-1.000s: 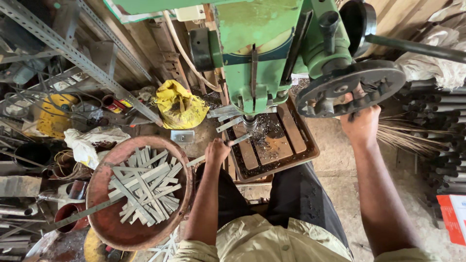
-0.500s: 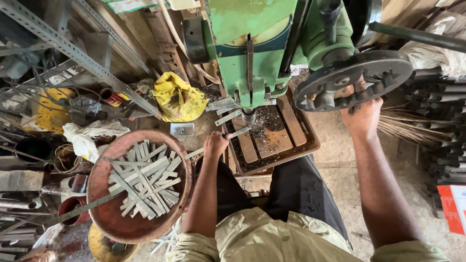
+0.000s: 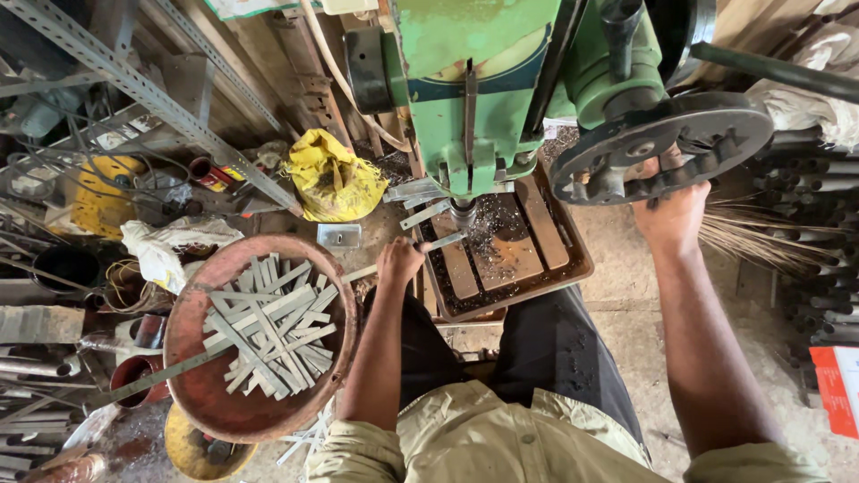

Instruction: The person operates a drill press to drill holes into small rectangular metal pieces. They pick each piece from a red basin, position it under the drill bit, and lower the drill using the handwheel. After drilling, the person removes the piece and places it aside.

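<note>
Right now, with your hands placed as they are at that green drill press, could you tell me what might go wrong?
1. The left hand grips a metal strip right beneath the drill tip; a slip might bring fingers under it.
2. If the strip catches, it may spin against that hand.
3. Metal chips in the tray could cut bare skin.

Both hands closed, left (image 3: 399, 261) low, right (image 3: 673, 213) raised
</note>
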